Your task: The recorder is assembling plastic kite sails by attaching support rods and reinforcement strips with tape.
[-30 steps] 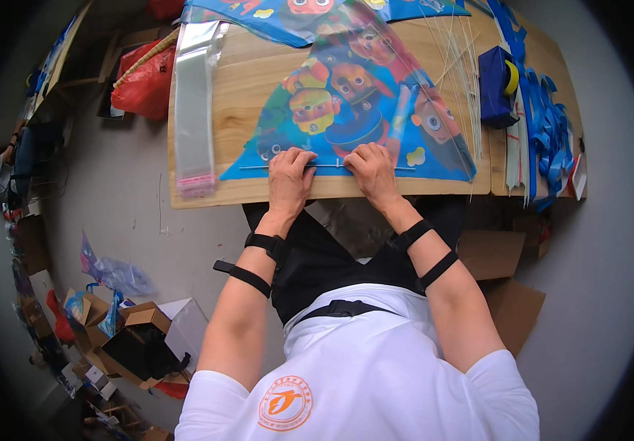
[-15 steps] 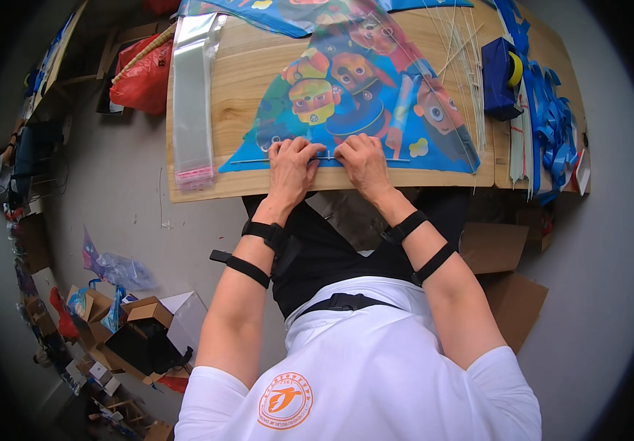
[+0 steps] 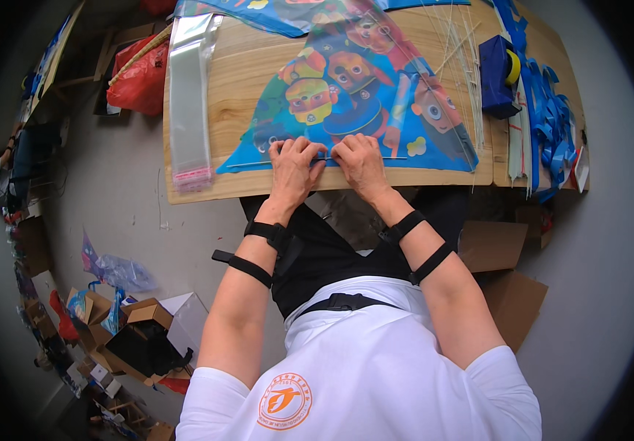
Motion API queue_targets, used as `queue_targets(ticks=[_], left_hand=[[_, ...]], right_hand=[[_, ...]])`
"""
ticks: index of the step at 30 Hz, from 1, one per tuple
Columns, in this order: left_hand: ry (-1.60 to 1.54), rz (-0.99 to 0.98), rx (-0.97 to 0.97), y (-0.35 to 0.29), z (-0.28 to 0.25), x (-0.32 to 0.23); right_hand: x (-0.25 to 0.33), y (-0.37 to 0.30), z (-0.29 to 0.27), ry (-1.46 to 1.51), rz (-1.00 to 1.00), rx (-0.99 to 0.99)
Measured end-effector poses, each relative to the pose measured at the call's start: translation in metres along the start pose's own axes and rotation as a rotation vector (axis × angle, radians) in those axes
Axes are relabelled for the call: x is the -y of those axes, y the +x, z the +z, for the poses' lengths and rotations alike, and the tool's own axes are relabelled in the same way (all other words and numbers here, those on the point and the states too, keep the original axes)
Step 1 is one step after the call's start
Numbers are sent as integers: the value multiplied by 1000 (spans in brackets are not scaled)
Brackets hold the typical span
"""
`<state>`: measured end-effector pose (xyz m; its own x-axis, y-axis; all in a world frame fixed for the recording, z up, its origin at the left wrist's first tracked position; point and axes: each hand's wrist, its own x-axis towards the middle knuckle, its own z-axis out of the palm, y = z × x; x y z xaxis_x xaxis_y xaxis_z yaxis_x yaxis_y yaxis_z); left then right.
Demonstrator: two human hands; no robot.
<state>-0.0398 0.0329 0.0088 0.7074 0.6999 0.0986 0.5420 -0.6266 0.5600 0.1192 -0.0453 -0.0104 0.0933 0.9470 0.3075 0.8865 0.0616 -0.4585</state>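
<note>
A triangular blue kite (image 3: 365, 106) printed with cartoon characters lies on the wooden table, its wide edge toward me. Along that edge runs a thin pale rod (image 3: 396, 157), passing beneath the fingers of both hands. My left hand (image 3: 293, 167) is closed, fingertips curled down onto the rod just left of its middle. Facing it, my right hand (image 3: 362, 165) pinches the rod on the other side of a small gap. A short upright piece shows in the gap between the hands, too small to name. The fingertips' undersides are hidden.
A stack of clear plastic sleeves (image 3: 191, 110) lies at the table's left. Thin loose rods (image 3: 464, 66) spread at the right, beside a blue tape dispenser (image 3: 497, 77) and tangled blue ribbon (image 3: 548, 132). A red bag (image 3: 137, 81) and cardboard boxes (image 3: 148, 312) stand left of me.
Both hands stay at the rod's middle with only slight finger movement. The rod's right end has shifted slightly left. The whole view has moved a little.
</note>
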Motion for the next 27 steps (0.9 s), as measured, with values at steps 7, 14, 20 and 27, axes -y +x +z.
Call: queue_targets(ticks=[7, 14, 20, 27], left_hand=[[3, 23, -16, 0, -1, 0], [40, 23, 2, 0, 0, 4], [-12, -8, 34, 4, 0, 5], [6, 3, 47, 2, -1, 6]], right_hand=[[0, 0, 0, 3, -13, -19], [1, -1, 1, 26, -4, -23], [-2, 3, 3, 8, 21, -29], [1, 1, -1, 28, 26, 42]])
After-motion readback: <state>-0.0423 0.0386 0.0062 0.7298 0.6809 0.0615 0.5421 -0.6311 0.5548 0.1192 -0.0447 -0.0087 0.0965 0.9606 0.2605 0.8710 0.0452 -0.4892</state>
